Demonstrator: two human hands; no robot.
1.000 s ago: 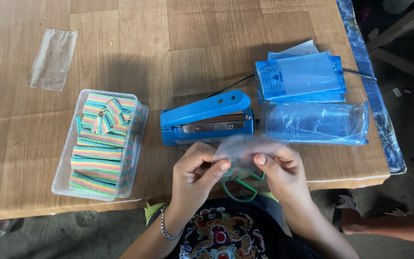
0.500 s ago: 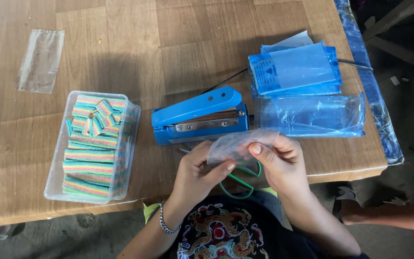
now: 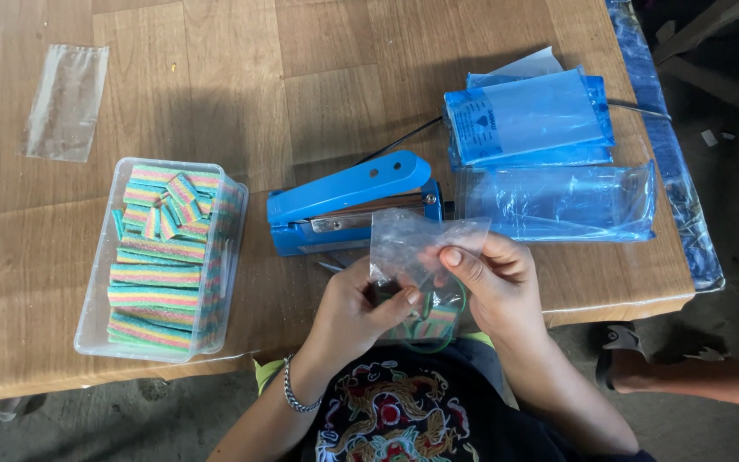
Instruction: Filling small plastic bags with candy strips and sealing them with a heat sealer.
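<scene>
While both my hands hold the small clear bag (image 3: pixel 425 248) just off the table (image 3: pixel 318 77) edge, I judge I'm at the filling stage: striped candy (image 3: pixel 434 323) sits in its bottom. My left hand (image 3: pixel 361 312) pinches one side, thumb over fingers; my right hand (image 3: pixel 493 287) pinches the other, thumb pressed on the crinkly film. Closing it calls for a flat, even mouth. Just beyond lies the blue sealer (image 3: pixel 348 205), hard and wedge-shaped; the tub (image 3: pixel 100 282) of soft sugary rainbow strips sits left.

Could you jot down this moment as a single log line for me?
left hand: grips small clear bag | right hand: grips same bag | blue heat sealer: behind bag | clear tub of rainbow strips: person's left
</scene>
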